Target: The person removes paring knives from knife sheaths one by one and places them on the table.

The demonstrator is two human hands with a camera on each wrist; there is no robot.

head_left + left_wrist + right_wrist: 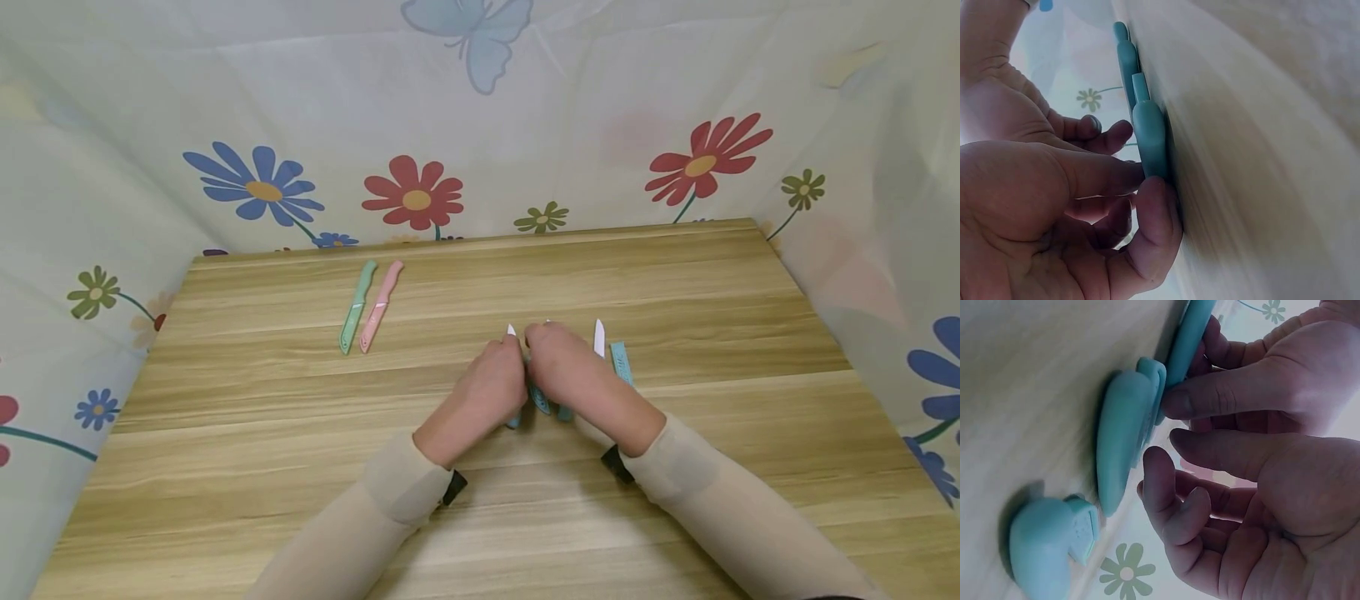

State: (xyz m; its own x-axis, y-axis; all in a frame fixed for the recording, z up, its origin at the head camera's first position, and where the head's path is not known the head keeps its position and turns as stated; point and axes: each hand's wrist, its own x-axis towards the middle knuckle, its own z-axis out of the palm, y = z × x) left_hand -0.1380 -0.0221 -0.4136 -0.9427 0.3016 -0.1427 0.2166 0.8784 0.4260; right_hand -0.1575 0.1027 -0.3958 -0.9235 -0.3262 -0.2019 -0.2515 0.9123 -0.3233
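Backdrop: white sheeting with printed flowers, behind and along both sides.
Bench: light-brown wood-grain bench.
Left hand: fingers closed in a pinch on a teal, smooth-handled knife; a white blade tip shows just beyond the hand.
Right hand: just beside the left; thumb and forefinger slightly parted, the others loosely curled, nothing seen in their hold.
Held knife's place: low over the bench, right of centre; whether it touches the wood cannot be told.
Between and under the hands: teal patterned sheath; teal handle near it, partly covered.
Beyond the right forearm: white knife blade, lower part hidden; teal flat sheath near it.
Bench, left of centre: mint-green sheathed knife and pink sheathed knife, side by side, slanted, well apart from the hands.
Sleeves: beige sleeves, both arms.
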